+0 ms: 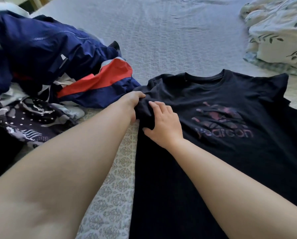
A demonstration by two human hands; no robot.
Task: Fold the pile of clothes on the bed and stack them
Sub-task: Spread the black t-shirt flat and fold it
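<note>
A black T-shirt with a dark pink logo lies face up on the bed, collar away from me. Its left sleeve is bunched up. My left hand grips that sleeve from the outer side, fingers curled over the cloth. My right hand holds the same bunched sleeve from the chest side, thumb under a fold. To the left lies the unfolded pile: a navy jacket, a navy and red garment, and a dark patterned piece.
The bed has a pale blue textured cover, with a patterned sheet near me. A crumpled white leaf-print duvet sits at the far right.
</note>
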